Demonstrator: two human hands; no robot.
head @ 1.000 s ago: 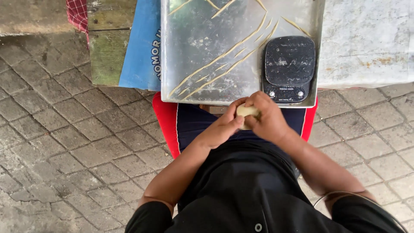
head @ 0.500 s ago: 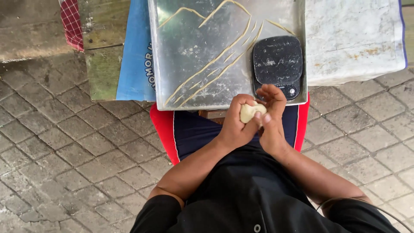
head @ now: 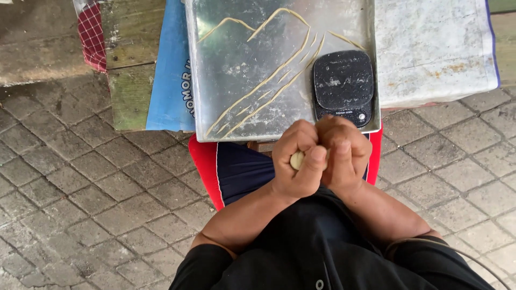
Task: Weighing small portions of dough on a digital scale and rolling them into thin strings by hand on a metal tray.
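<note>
Looking down, you see your two hands pressed together just below the near edge of the metal tray (head: 236,70). Your left hand (head: 301,161) is curled into a fist around a small pale lump of dough (head: 297,160), of which only a rounded bit shows between thumb and fingers. Your right hand (head: 344,156) is folded tight against the left, its fingers wrapped over the same lump; how much of the dough it grips is hidden.

On the tray, thin pale dough strips (head: 258,91) lie in long slanting lines, running from its near left corner up toward its far right. A black kitchen scale (head: 343,86), dusted white, sits on the tray's near right corner, just beyond your knuckles.

Left of the tray, a blue sheet (head: 171,80) pokes out from under it, and farther left stands a weathered wooden plank (head: 129,64) with a red checked cloth (head: 91,35) beside it. Right of the tray lies a whitish floured sheet (head: 430,48). Below the tray, a red seat (head: 204,161) shows under your dark clothing, on grey paving stones (head: 80,204).
</note>
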